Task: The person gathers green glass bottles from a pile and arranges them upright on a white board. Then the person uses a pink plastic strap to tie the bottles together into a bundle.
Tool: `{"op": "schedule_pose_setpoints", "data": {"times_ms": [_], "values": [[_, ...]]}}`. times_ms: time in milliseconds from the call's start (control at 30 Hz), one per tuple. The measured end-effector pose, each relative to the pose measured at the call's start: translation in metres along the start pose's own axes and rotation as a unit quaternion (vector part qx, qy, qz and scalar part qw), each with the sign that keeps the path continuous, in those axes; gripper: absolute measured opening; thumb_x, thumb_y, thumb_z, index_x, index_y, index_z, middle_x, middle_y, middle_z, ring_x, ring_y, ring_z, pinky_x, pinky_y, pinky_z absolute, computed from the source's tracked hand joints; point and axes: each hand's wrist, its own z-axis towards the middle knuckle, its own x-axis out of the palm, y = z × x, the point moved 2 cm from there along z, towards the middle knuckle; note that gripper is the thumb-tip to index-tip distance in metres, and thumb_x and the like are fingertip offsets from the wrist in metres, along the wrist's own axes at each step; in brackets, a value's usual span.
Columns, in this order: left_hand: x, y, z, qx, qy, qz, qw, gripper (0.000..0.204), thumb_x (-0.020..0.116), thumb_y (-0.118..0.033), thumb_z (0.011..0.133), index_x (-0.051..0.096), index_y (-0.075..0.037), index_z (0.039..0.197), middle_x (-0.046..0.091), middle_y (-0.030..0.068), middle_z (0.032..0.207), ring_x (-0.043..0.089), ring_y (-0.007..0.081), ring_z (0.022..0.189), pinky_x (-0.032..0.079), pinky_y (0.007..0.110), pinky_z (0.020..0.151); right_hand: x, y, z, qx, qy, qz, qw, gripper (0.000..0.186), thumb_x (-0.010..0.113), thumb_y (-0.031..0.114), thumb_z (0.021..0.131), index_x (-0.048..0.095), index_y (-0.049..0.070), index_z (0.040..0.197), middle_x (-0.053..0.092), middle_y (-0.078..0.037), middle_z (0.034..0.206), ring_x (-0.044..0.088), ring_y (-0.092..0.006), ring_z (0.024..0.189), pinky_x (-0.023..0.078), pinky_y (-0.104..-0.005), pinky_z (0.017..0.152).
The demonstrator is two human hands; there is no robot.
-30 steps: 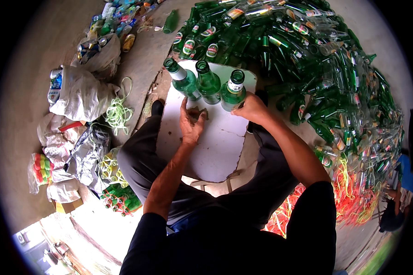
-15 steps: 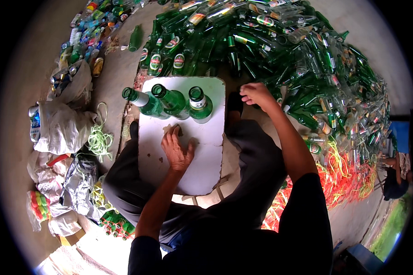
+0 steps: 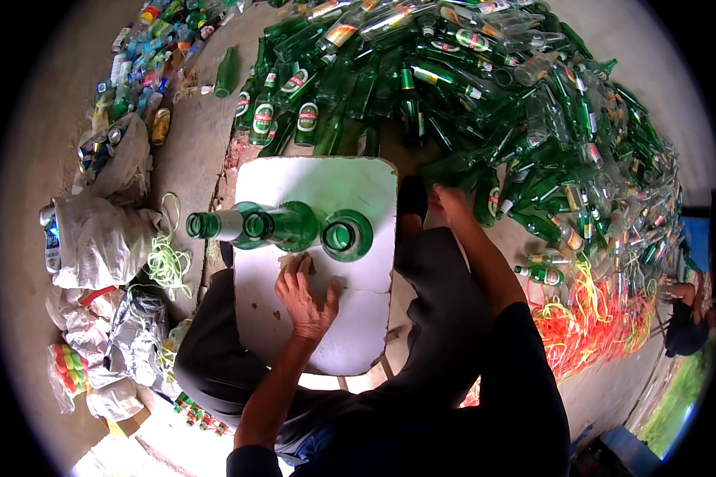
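Centre-left of the frame: three green bottles (image 3: 298,226) stand ungripped on a white board (image 3: 358,318). Just below them, the left hand (image 3: 304,298) has its fingers loosely spread, holding nothing. The right hand (image 3: 451,204) has left the right-hand bottle for the edge of the bottle heap (image 3: 549,135), right of centre — I cannot tell whether its fingers grasp anything — so work seems shifted there.

Green glass bottles (image 3: 485,107) are heaped across the concrete floor (image 3: 187,131) of a recyclables-sorting site; plastic bottles (image 3: 122,103) are piled at far left; a white sack (image 3: 107,246) is stuffed below; orange-red strips (image 3: 581,322) are strewn at right.
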Motion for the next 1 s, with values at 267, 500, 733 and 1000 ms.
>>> {"op": "schedule_pose_setpoints", "data": {"times_ms": [267, 500, 733, 1000], "values": [[0.005, 0.010, -0.011, -0.011, 0.039, 0.020, 0.999, 0.068, 0.070, -0.044, 0.084, 0.050, -0.001, 0.133, 0.049, 0.0195, 0.132, 0.044, 0.0399, 0.123, 0.032, 0.054, 0.106, 0.008, 0.013, 0.068, -0.017, -0.116, 0.008, 0.993, 0.040, 0.075, 0.033, 0.089, 0.066, 0.002, 0.112, 0.066, -0.012, 0.097, 0.066, -0.0265, 0.077, 0.055, -0.0410, 0.059], [-0.004, 0.004, -0.005, -0.004, 0.061, 0.031, 0.998, 0.080, 0.076, -0.043, 0.082, 0.042, 0.004, 0.137, 0.049, 0.0238, 0.130, 0.047, 0.0438, 0.115, 0.038, 0.056, 0.098, 0.006, 0.005, 0.113, -0.024, -0.198, 0.132, 0.971, 0.059, 0.082, 0.036, 0.083, 0.060, 0.006, 0.128, 0.064, -0.014, 0.123, 0.065, -0.0332, 0.099, 0.054, -0.0555, 0.080], [-0.002, 0.007, -0.012, -0.019, 0.095, 0.031, 0.995, 0.087, 0.077, -0.047, 0.072, 0.045, 0.003, 0.136, 0.043, 0.0232, 0.134, 0.040, 0.0421, 0.119, 0.032, 0.056, 0.100, 0.015, 0.021, 0.087, 0.000, -0.154, 0.186, 0.970, 0.060, 0.086, 0.028, 0.077, 0.059, 0.008, 0.128, 0.063, -0.014, 0.120, 0.063, -0.0351, 0.105, 0.052, -0.0575, 0.086], [0.005, 0.006, -0.011, -0.022, 0.059, 0.040, 0.997, 0.078, 0.075, -0.042, 0.077, 0.049, 0.001, 0.135, 0.046, 0.0202, 0.135, 0.042, 0.0410, 0.120, 0.032, 0.056, 0.101, -0.003, 0.017, 0.060, -0.025, -0.122, 0.189, 0.974, 0.047, 0.083, 0.026, 0.079, 0.062, 0.008, 0.118, 0.066, -0.010, 0.105, 0.065, -0.0289, 0.087, 0.055, -0.0490, 0.078]]}}
